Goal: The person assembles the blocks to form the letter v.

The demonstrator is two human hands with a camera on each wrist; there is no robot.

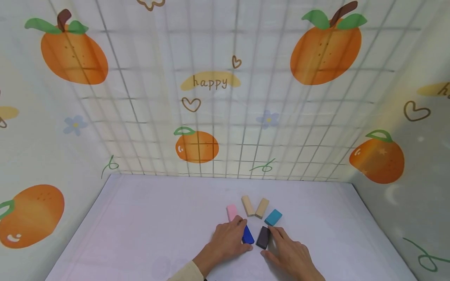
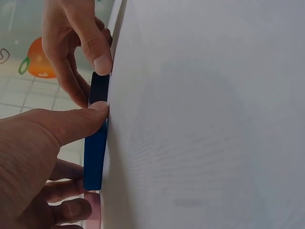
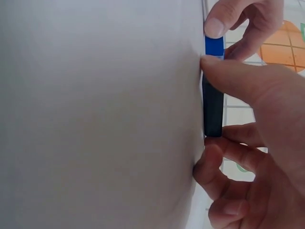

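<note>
A pale sleeve (image 1: 188, 273) lies at the near edge, behind the left hand (image 1: 226, 239). That hand grips the blue block (image 1: 247, 235) lengthwise, thumb at its near end and fingertips at its far end. The right hand (image 1: 290, 253) holds the black block (image 1: 263, 238) the same way, its thumb at the near end and a fingertip at the far end. Both blocks lie on the white table (image 1: 158, 218), blue left and black right, apart, their near ends slanting toward each other. Each is oblong and plain-coloured, with crisp edges. A pink block (image 1: 232, 212) lies far-left of the blue one, partly hidden by fingers; a teal block (image 1: 273, 217) lies far-right of the black one. Farthest are a left tan block (image 1: 247, 206) and a right tan block (image 1: 262, 208).
</note>
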